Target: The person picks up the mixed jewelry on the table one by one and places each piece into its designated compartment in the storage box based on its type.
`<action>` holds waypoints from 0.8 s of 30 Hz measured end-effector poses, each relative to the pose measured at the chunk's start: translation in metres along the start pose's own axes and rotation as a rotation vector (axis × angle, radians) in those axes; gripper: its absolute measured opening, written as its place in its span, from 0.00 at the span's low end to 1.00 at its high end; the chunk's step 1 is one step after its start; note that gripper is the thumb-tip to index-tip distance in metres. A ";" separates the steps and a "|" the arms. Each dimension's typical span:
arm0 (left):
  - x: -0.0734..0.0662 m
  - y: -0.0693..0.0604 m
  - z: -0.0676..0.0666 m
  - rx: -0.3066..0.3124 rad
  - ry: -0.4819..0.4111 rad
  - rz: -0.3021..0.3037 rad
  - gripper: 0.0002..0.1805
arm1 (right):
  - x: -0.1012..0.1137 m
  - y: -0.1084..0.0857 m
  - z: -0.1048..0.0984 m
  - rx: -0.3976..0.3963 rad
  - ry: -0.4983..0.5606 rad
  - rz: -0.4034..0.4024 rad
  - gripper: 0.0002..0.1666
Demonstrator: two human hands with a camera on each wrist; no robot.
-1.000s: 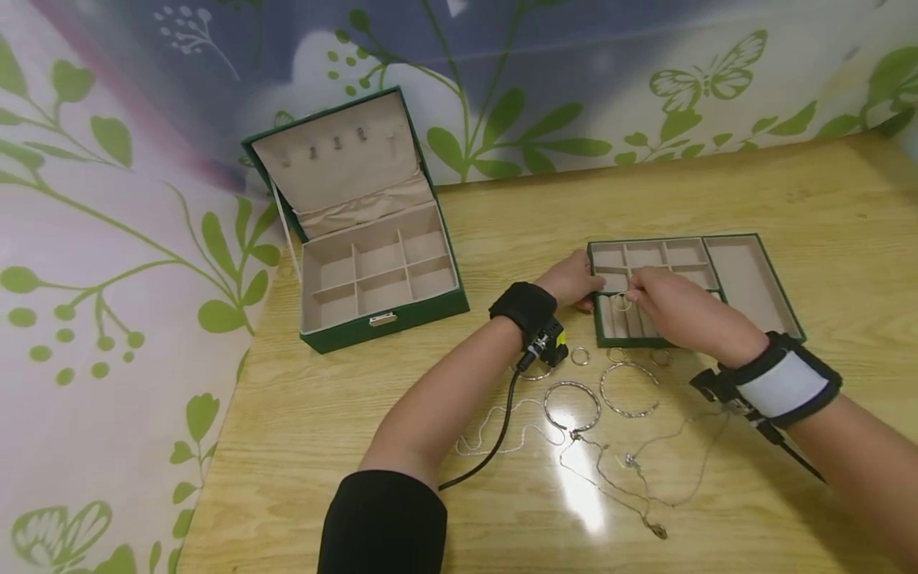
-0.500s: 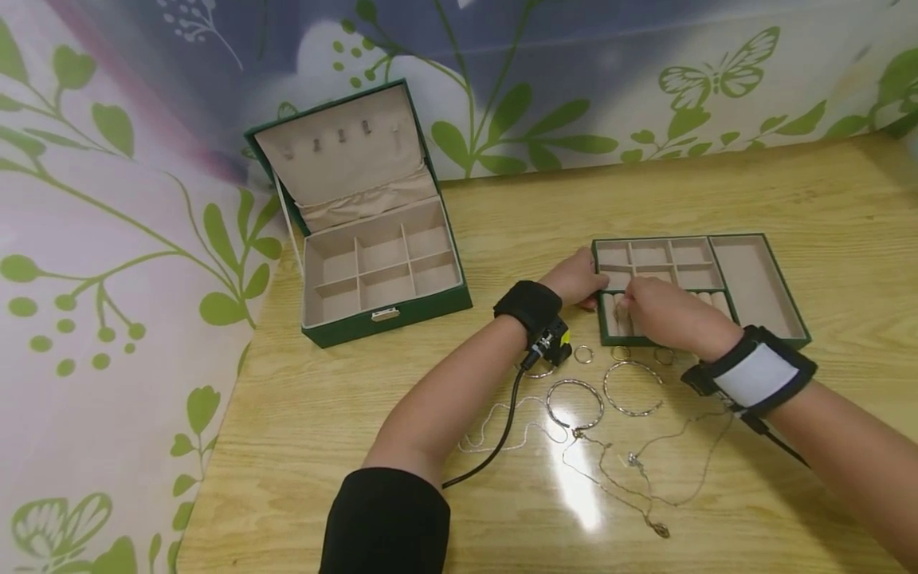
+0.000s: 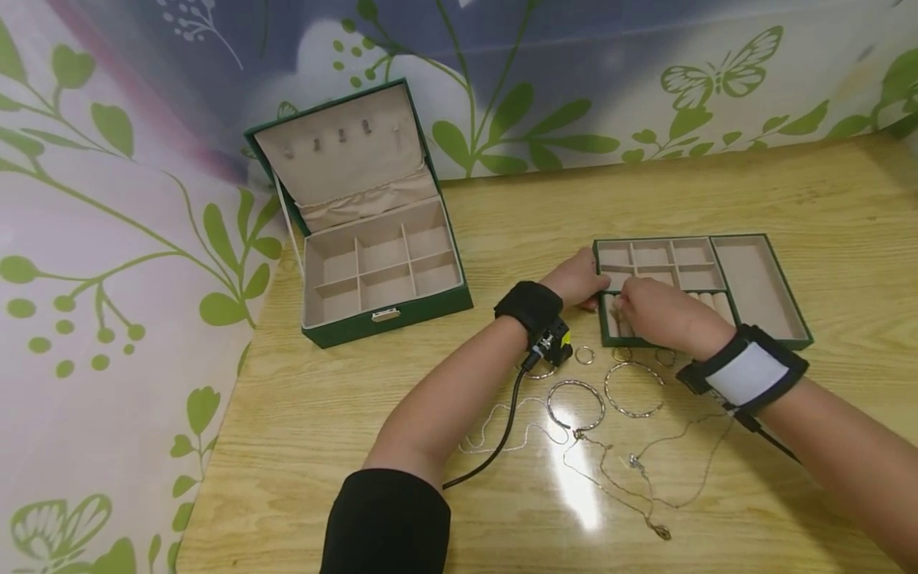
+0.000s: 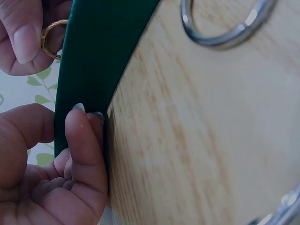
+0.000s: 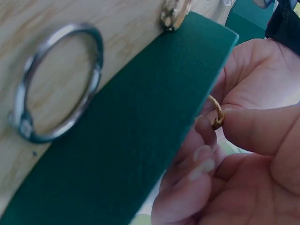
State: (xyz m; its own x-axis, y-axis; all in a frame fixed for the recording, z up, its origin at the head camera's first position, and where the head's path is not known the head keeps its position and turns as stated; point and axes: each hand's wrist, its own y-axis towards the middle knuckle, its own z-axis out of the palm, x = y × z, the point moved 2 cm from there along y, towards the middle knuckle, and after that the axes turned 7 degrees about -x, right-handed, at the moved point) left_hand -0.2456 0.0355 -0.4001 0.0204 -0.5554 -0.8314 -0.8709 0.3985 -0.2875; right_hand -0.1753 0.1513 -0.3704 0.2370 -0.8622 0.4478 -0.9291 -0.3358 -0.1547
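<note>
A shallow green jewelry tray with beige compartments lies on the table in the head view. My left hand grips its left edge, the thumb at the rim and other fingers against the green outer wall. Over the padded ring rolls, my right hand pinches a gold ring between thumb and finger. The ring's lower part is hidden behind the tray wall in both wrist views. Close to the tray's front edge lie several loose rings, including a silver ring.
An open green jewelry box stands at the left, its lid leaning back. Bracelets and thin necklaces are spread in front of the tray. A patterned cloth covers the wall behind.
My right hand has lowered the gold ring toward the left end of the ring rolls and shifted slightly left. The left hand keeps its hold on the tray. The head view has shifted a little.
</note>
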 end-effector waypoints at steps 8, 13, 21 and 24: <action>-0.001 -0.002 -0.002 0.034 -0.046 0.068 0.06 | -0.001 0.001 0.002 0.005 0.002 0.010 0.16; 0.000 -0.001 -0.002 0.038 -0.045 0.066 0.06 | -0.001 0.002 0.003 0.000 -0.005 0.016 0.15; 0.001 0.001 -0.001 0.028 -0.008 0.059 0.06 | -0.002 0.003 0.004 -0.005 0.001 0.017 0.14; 0.001 0.001 -0.001 0.030 0.002 0.061 0.06 | -0.002 0.003 0.004 -0.004 0.003 0.024 0.13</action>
State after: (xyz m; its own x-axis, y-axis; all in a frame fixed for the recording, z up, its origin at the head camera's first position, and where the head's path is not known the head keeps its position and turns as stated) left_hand -0.2472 0.0345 -0.4010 -0.0333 -0.5307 -0.8469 -0.8555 0.4533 -0.2504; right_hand -0.1777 0.1504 -0.3754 0.2139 -0.8685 0.4471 -0.9355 -0.3139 -0.1622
